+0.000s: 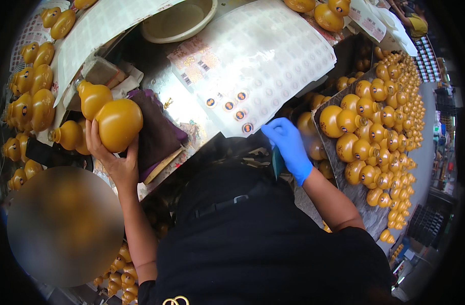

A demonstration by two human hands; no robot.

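My bare left hand is wrapped round the lower bulb of an amber gourd-shaped bottle, which is tilted with its neck toward the upper left. My right hand, in a blue glove, is closed at the near corner of a pale sticker sheet. A flat teal piece sticks out below its fingers, apparently held in them. Close to the gloved fingertips, a round dark-and-orange sticker sits on the sheet, with several more like it beside it. Whether the fingertips touch the sheet I cannot tell.
More gourd bottles stand crowded on a bench at the right and along the left edge. A pale basin sits at the far side. A dark folded cloth lies right of the held bottle. A blurred disc covers the lower left.
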